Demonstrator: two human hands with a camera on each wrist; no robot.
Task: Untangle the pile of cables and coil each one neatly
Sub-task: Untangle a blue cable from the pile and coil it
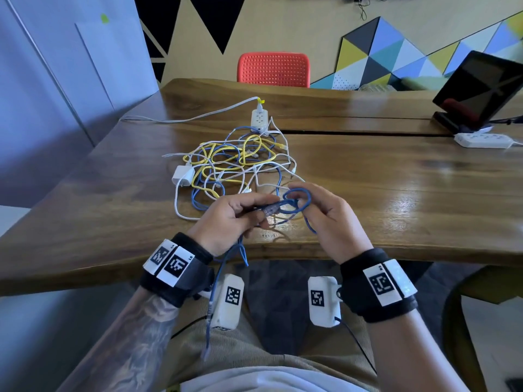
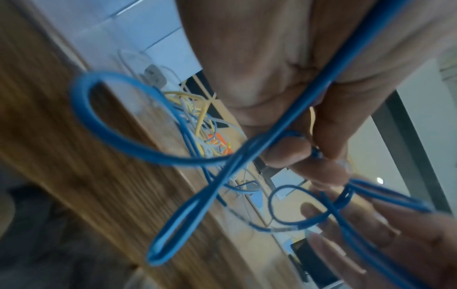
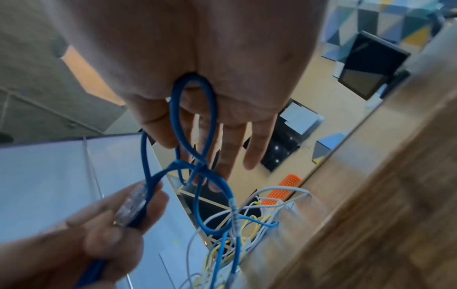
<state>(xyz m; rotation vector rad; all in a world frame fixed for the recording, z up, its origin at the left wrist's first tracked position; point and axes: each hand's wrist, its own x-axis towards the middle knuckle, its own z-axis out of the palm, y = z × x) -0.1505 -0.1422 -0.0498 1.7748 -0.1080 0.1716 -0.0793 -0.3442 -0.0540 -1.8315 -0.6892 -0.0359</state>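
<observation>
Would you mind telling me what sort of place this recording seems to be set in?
Probably an office or shared workspace: a long wooden table with power strips, a tablet on a stand, an orange chair and a wall of coloured geometric panels.

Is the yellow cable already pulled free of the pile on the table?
No. In the head view the yellow cable lies woven through the pile; the hands hold only the blue cable.

daylight bright | glare on table (image 1: pixel 424 199) right | wrist views blurred | edges warped
</observation>
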